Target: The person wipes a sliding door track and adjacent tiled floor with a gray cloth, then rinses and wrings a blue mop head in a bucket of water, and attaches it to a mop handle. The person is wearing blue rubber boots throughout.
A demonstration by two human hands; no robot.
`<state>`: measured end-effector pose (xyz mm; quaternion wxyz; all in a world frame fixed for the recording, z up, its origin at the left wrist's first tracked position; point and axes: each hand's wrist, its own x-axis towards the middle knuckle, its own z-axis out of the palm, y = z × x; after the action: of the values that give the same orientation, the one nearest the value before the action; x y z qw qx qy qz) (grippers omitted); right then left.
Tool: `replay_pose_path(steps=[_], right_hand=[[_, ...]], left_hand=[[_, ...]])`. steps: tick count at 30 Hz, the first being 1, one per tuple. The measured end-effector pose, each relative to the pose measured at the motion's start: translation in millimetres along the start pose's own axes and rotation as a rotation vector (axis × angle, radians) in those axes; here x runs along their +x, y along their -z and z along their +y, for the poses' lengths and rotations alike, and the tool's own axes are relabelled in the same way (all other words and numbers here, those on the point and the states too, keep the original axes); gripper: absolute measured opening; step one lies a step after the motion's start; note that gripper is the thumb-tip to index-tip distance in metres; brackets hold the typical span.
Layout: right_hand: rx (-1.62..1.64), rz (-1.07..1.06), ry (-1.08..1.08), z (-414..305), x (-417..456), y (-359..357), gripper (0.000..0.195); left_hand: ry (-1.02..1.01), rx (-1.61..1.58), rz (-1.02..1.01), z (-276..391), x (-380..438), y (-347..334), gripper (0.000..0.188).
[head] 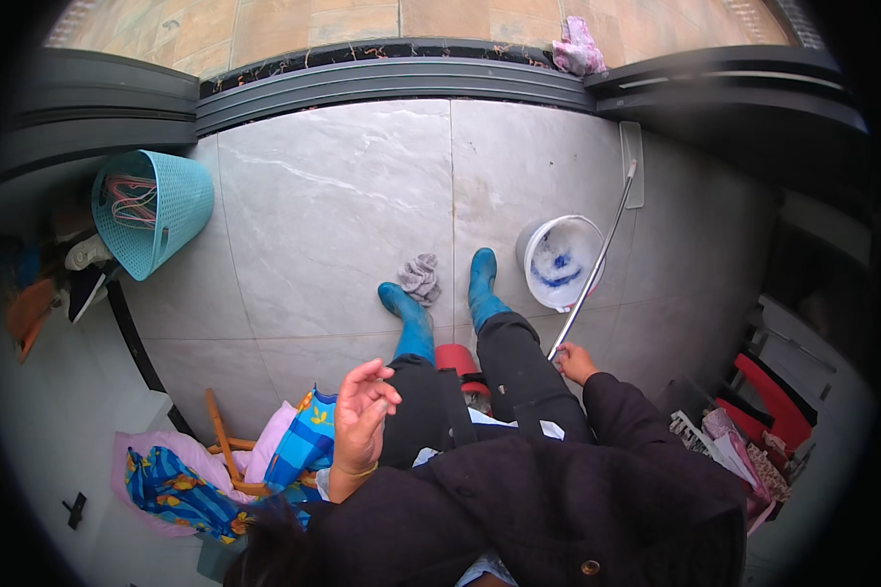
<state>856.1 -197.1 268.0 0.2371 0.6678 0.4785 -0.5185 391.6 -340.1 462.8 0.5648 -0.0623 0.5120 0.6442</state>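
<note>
My right hand grips the near end of a long metal mop pole. The pole slants away past a white bucket to a flat mop head on the tiled floor, beside the dark door frame. Suds and something blue show inside the bucket. My left hand is raised over my left thigh, its fingers apart and slightly curled around nothing. A crumpled grey cloth lies against my left blue rubber boot. My right blue rubber boot stands between that cloth and the bucket.
Hangers fill a turquoise basket at left, near several shoes. Colourful bedding drapes over a wooden frame. Ahead runs a sliding-door track, with a pink cloth on it. A red object sits between my legs.
</note>
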Motion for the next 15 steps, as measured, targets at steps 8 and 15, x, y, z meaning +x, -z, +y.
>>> replay_pose_path(steps=[8,15], right_hand=[[0.167,-0.116,-0.082,39.6,15.6,27.5,0.028],[0.312,-0.119,-0.176,30.8,35.9,88.0,0.026]], left_hand=[[0.088,0.149,-0.047,-15.9,32.4,-89.3,0.046],[0.126,0.226,-0.107,-30.3,48.2,-161.7,0.042]])
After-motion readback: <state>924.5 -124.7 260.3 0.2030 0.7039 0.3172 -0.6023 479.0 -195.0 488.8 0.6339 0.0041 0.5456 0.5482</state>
